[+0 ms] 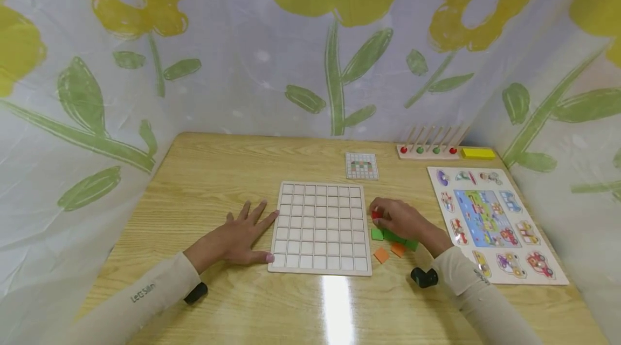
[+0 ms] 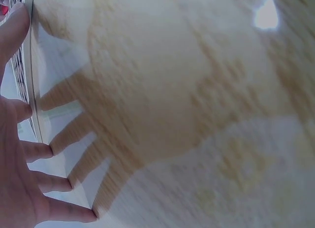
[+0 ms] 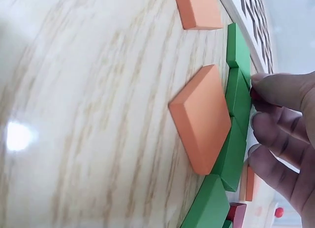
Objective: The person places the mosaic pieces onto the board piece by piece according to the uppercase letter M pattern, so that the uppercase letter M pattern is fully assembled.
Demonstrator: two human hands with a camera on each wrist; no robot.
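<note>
A pale wooden grid board [image 1: 320,227] with rows of square recesses lies on the table. Spread flat on the wood at its left side, my left hand [image 1: 239,238] touches the board's edge with the thumb and index fingertip. Just right of the board, my right hand [image 1: 400,219] pinches a red tile [image 1: 376,215] between thumb and fingers. The fingers partly hide that tile in the right wrist view. Below this hand lie several green tiles [image 3: 238,97] in an uneven row and orange tiles [image 3: 203,117], one of them [image 1: 381,255] near the board's lower right corner.
A small pattern card [image 1: 361,166] with a coloured grid picture lies behind the board. At the back right stand a peg rack [image 1: 428,152] with red and green beads and a yellow block [image 1: 477,153]. A vehicle picture puzzle [image 1: 495,226] covers the right side.
</note>
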